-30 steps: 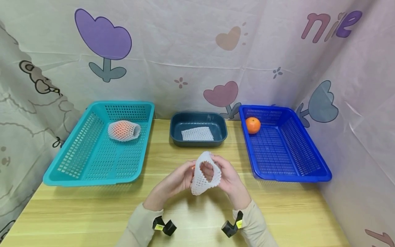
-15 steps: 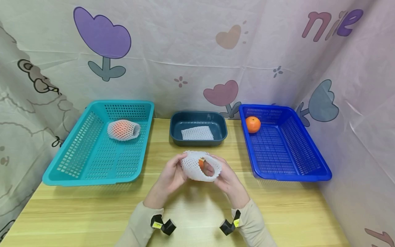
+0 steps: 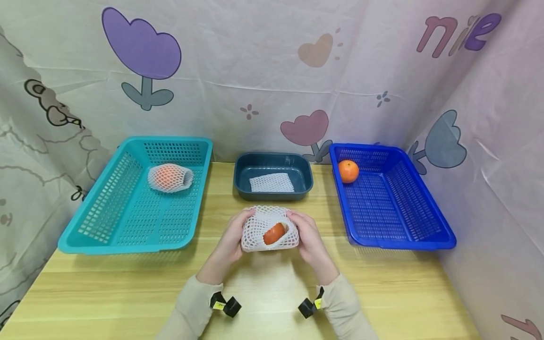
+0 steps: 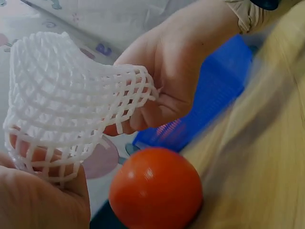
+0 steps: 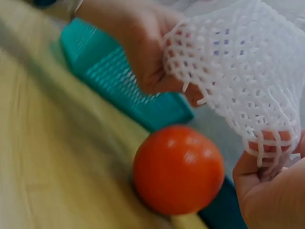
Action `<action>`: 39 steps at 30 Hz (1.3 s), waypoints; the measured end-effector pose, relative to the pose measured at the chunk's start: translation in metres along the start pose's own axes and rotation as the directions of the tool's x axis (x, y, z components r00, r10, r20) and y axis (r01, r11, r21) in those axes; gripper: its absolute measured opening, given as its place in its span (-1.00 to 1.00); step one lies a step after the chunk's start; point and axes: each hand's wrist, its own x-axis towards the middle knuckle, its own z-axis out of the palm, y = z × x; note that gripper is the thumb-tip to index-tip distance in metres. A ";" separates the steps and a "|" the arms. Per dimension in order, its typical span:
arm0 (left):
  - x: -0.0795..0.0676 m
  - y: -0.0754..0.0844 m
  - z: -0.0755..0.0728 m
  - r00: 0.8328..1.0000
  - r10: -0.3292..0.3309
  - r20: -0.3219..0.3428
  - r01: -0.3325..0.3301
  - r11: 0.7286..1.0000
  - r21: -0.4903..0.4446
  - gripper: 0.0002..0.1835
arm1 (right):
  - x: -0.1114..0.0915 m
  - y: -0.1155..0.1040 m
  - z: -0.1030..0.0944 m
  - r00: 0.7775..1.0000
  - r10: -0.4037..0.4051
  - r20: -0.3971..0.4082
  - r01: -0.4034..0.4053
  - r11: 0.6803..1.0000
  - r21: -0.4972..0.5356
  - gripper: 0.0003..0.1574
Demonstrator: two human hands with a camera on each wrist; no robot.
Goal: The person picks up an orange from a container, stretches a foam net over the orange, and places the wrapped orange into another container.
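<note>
A white foam net sleeve (image 3: pixel 257 233) is stretched between both hands, over the middle of the table. My left hand (image 3: pixel 232 240) pinches its left edge; my right hand (image 3: pixel 312 240) grips the right one, thumbs toward the top. Through the sleeve's opening a smooth, shiny red-orange round fruit (image 3: pixel 274 233) shows in part in the head view. Both wrist views show this fruit (image 4: pixel 156 188) whole, outside the mesh and below the hands, close to the tabletop. In the right wrist view the sleeve (image 5: pixel 238 67) hangs spread, with fingers seen through its holes.
At left stands a teal basket (image 3: pixel 127 241) with a net-wrapped fruit (image 3: pixel 169 178). A dark tray (image 3: pixel 274 195) at centre back holds another foam net (image 3: pixel 272 182). The blue basket (image 3: pixel 403 245) at right holds an orange (image 3: pixel 348 171).
The sleeve has turned from tilted and bunched to spread wide and level between the hands. The left hand has shifted slightly left, and more of the fruit shows through the opening.
</note>
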 end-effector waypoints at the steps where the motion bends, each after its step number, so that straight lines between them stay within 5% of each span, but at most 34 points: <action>1: 0.002 -0.002 -0.002 1.000 0.007 -0.011 -0.007 1.000 0.012 -0.67 | 0.002 0.003 -0.001 1.000 -0.010 -0.017 0.010 1.000 -0.030 -0.80; 12: 0.026 -0.022 -0.023 0.986 0.068 -0.155 -0.032 0.975 0.219 -0.81 | 0.022 0.030 -0.011 0.992 -0.063 -0.108 0.039 0.977 -0.210 -0.83; 25: 0.045 -0.034 -0.034 0.975 0.076 -0.208 0.005 0.932 0.364 -0.77 | 0.033 0.045 -0.014 0.969 -0.202 -0.144 0.117 0.883 -0.455 -0.80; 33: 0.047 -0.036 -0.032 0.966 0.204 -0.161 -0.056 0.769 0.637 -0.74 | 0.038 0.049 -0.018 0.956 -0.268 -0.122 0.168 0.836 -0.522 -0.78; 39: 0.046 -0.037 -0.031 0.941 0.311 -0.135 -0.106 0.647 0.755 -0.73 | 0.039 0.048 -0.019 0.958 -0.260 -0.121 0.150 0.813 -0.562 -0.78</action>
